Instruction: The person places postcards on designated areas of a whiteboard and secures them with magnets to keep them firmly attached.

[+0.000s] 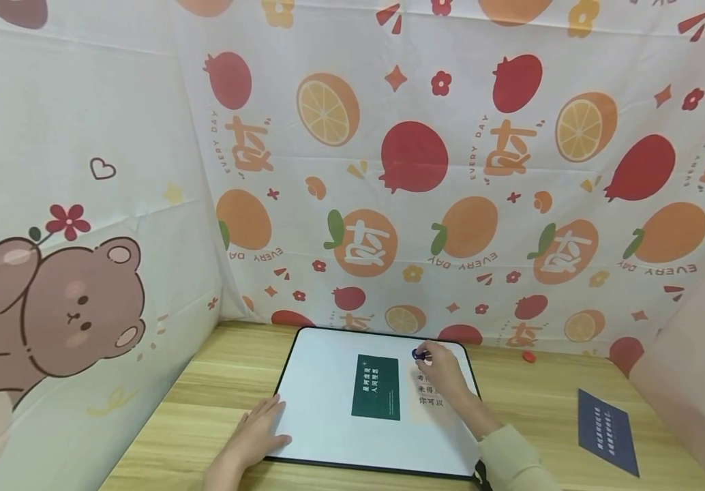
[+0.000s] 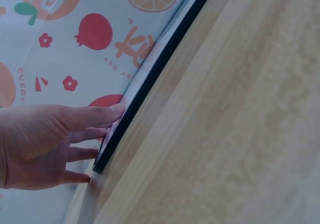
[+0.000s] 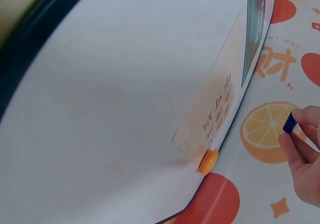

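Note:
A white magnetic board [image 1: 322, 382] with a black rim lies on the wooden table. My left hand [image 1: 256, 431] rests at its left edge with the fingers spread; the left wrist view shows the thumb and fingertips at the black rim [image 2: 150, 86]. Between thumb and fingers, my right hand [image 1: 447, 375] pinches a small round blue magnet [image 3: 288, 124] above the upper right of the board. A green card [image 1: 377, 392] with white writing lies on the board. Beside it is a beige card [image 3: 212, 103] with dark writing, partly hidden by my right hand in the head view; an orange magnet [image 3: 208, 162] sits at its corner.
A navy card [image 1: 607, 433] with white writing lies on the table [image 1: 530, 423] right of the board. Farther back is a round red magnet [image 1: 529, 356]. Fruit-printed cloth [image 1: 414, 286] hangs behind the table, and a bear-printed cloth [image 1: 168, 286] closes off the left.

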`<action>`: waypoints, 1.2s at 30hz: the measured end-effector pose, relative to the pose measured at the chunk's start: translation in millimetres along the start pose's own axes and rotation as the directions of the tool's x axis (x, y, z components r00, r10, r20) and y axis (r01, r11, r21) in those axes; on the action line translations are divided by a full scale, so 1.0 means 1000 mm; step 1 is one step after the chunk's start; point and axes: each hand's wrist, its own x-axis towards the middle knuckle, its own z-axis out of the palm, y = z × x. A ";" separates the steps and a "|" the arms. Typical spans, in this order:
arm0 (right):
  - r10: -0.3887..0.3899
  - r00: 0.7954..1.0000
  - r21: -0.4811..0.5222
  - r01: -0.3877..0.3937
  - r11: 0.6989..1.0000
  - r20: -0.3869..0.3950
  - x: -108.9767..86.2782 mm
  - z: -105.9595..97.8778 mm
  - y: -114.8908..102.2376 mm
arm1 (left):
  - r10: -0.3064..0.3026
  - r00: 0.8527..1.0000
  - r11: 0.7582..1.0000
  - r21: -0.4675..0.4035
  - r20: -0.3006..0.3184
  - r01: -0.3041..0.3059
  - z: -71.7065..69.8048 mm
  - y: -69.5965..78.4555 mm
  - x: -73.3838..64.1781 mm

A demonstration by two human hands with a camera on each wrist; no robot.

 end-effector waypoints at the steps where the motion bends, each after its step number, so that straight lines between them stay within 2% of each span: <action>1: -0.009 1.000 0.001 0.009 1.000 0.000 0.000 0.001 0.000 | 0.001 1.000 1.000 0.000 0.000 -0.001 0.000 0.000 0.000; 3: -0.022 1.000 0.009 0.022 1.000 0.009 0.000 0.003 -0.001 | 0.004 1.000 1.000 0.000 -0.001 -0.004 0.000 0.000 0.000; 10: 0.002 0.997 0.038 -0.005 0.999 0.076 0.003 0.008 -0.008 | 0.013 1.000 1.000 -0.002 -0.006 -0.013 0.001 -0.001 0.001; 21: -0.012 0.987 -0.009 0.013 1.000 0.162 0.009 0.021 -0.018 | 0.028 0.999 1.000 -0.008 -0.021 -0.028 -0.001 0.001 -0.001; 26: 0.031 0.975 -0.016 -0.028 0.999 0.219 0.011 0.028 -0.019 | 0.038 0.999 0.999 0.000 -0.029 -0.038 -0.002 0.001 -0.001; 36: 0.046 0.966 -0.049 -0.035 0.998 0.253 0.014 0.039 -0.019 | 0.042 0.998 0.999 0.001 -0.035 -0.042 0.000 0.000 -0.001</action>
